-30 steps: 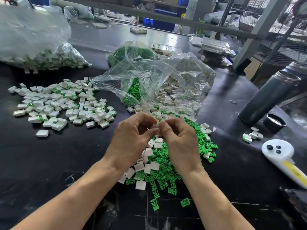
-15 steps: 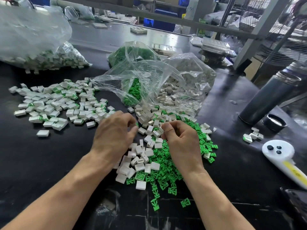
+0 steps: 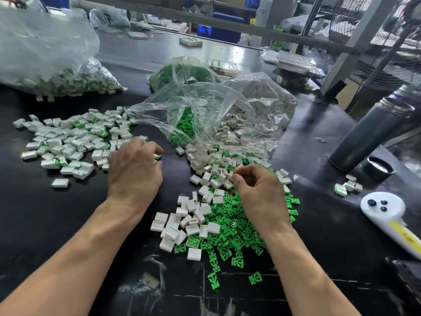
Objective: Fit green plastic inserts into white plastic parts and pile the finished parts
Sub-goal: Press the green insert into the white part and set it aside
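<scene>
My left hand point(image 3: 134, 172) sits at the right edge of the pile of finished white-and-green parts point(image 3: 68, 142). Its curled fingers close over a finished part point(image 3: 157, 156) that shows a green edge at the fingertips. My right hand point(image 3: 257, 192) rests on the heap of loose green inserts point(image 3: 237, 231). Thumb and fingers pinch a white part point(image 3: 229, 177) among the loose white parts point(image 3: 193, 217). Most of what each hand holds is hidden by the fingers.
An open clear bag point(image 3: 227, 103) with green inserts and white parts lies behind the heaps. A second bag of finished parts point(image 3: 57, 80) is at far left. At right are a dark flask point(image 3: 369, 135), its cap point(image 3: 378, 168), a few parts point(image 3: 346, 185) and a white handheld controller point(image 3: 387, 215).
My hands have separated from in front of me. The left hand moved left to the finished pile with a part. The right hand dropped onto the loose parts and pinches a white one.
</scene>
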`<act>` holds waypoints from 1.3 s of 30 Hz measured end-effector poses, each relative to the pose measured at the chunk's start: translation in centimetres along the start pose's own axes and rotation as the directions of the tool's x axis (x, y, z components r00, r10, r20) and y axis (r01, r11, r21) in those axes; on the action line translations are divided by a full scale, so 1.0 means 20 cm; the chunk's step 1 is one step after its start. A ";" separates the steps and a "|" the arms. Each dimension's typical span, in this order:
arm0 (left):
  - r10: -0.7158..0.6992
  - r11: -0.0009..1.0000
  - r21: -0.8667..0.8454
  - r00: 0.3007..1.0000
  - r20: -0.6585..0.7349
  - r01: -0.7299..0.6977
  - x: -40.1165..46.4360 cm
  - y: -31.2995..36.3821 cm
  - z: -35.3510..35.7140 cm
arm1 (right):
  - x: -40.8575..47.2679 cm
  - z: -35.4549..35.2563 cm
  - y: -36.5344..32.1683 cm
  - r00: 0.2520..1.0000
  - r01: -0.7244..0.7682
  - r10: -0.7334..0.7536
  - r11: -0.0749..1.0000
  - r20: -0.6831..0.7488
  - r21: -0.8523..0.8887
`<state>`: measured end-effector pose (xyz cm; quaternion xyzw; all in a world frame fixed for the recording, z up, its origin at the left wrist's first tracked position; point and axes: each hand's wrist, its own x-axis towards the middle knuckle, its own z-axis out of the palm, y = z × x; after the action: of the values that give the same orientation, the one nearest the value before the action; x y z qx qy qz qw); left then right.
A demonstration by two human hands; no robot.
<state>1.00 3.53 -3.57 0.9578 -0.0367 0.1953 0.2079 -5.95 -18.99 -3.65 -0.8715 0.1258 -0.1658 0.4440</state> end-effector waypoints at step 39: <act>0.092 0.385 -0.883 0.940 0.327 0.269 -0.10 0.17 0.06 | 0.00 -0.03 0.01 0.991 0.022 -0.042 0.987 0.125 0.158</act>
<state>-0.85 -0.03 -4.04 0.7007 -0.1197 -0.0290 0.7027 -6.29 -19.49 -3.40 -0.8448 0.0698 -0.1261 0.5153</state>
